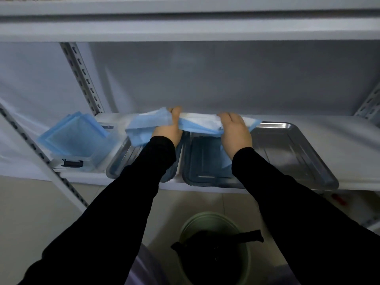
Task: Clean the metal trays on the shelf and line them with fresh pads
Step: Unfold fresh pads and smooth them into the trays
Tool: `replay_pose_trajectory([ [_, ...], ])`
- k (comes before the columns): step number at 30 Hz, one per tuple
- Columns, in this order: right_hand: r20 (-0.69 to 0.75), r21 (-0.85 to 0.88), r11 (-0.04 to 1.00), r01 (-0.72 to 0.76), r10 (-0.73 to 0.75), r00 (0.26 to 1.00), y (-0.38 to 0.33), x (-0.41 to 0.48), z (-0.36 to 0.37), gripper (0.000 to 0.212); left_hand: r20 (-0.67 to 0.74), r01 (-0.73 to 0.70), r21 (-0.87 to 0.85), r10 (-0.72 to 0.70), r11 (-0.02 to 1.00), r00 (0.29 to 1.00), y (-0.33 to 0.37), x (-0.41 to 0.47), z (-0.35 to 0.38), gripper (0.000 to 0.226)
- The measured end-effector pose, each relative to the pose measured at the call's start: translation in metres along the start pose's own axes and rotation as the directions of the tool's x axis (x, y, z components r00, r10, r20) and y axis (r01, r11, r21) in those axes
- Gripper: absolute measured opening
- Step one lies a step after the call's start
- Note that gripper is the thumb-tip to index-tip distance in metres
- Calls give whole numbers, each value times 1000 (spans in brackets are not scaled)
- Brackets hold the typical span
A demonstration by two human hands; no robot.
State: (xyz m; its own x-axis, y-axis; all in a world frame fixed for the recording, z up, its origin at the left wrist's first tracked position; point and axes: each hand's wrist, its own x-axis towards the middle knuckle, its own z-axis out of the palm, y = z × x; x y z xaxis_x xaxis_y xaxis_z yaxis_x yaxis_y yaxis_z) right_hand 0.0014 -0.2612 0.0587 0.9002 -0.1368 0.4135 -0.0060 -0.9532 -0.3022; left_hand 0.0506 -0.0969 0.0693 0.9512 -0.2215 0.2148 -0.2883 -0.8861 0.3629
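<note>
Three metal trays stand side by side on the white shelf: a left tray (117,167), a middle tray (197,161) and a right tray (294,153). A blue and white pad (201,123) hangs stretched above the left and middle trays. My left hand (169,128) grips its left part and my right hand (235,130) grips its right part. The pad's left end (144,128) droops over the left tray. Both forearms in black sleeves cover part of the trays.
A clear plastic box (80,149) with several folded blue pads stands at the shelf's left end. Slotted uprights (82,77) frame the shelf, and a board (185,27) runs close overhead. On the floor below is a green bin (213,247) with a black liner.
</note>
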Motion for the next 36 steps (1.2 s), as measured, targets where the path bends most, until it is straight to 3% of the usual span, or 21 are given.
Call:
replay_pose_trajectory([
  [2, -52, 41, 999, 14, -12, 999, 1, -2, -3, 57, -72, -78, -157, 67, 985, 995, -4, -1, 4, 52],
  [4, -33, 56, 998, 34, -32, 999, 2, -4, -2, 59, -109, -90, -164, 73, 982, 991, -7, -2, 7, 52],
  [9, 230, -9, 1000, 2, 0, 973, 9, -8, 12, 65, 63, 48, 78, -53, 996, 997, -14, -7, 16, 45],
  [12, 394, -114, 993, -20, 64, 917, 9, -11, 15, 59, 159, 95, 225, -133, 970, 978, -17, -10, 19, 35],
  [16, 523, -260, 965, 17, 126, 843, 6, -17, 13, 57, 258, 114, 293, -193, 949, 947, -18, -11, 18, 25],
  [19, 618, -329, 944, 40, 183, 765, 4, -18, 13, 62, 331, 94, 332, -209, 939, 920, -18, -13, 19, 15],
  [21, 700, -336, 942, 11, 242, 672, 3, -15, 14, 74, 394, 87, 328, -220, 941, 892, -17, -15, 21, 18],
  [23, 779, -293, 955, -40, 263, 569, 2, -14, 11, 95, 501, 95, 314, -251, 944, 828, -14, -17, 19, 22],
  [25, 824, -225, 970, -96, 242, 512, 3, -14, 7, 107, 608, 75, 345, -284, 936, 741, -9, -16, 14, 27],
  [27, 853, -180, 975, -133, 222, 473, 4, -15, 6, 111, 633, 45, 354, -275, 934, 723, -6, -14, 12, 35],
  [29, 866, -112, 982, -154, 173, 469, 0, -19, 6, 118, 623, 18, 340, -240, 940, 745, -5, -13, 14, 48],
  [31, 839, 35, 971, -234, 99, 535, 11, -16, 28, 130, 593, -13, 281, -163, 960, 789, -1, -17, 13, 50],
  [33, 796, 186, 934, -305, 39, 605, 24, -14, 49, 128, 527, -11, 198, -97, 980, 844, 1, -19, 12, 43],
  [36, 752, 290, 889, -355, 18, 659, 14, -20, 29, 115, 522, 22, 171, -110, 985, 846, -3, -19, 9, 64],
])
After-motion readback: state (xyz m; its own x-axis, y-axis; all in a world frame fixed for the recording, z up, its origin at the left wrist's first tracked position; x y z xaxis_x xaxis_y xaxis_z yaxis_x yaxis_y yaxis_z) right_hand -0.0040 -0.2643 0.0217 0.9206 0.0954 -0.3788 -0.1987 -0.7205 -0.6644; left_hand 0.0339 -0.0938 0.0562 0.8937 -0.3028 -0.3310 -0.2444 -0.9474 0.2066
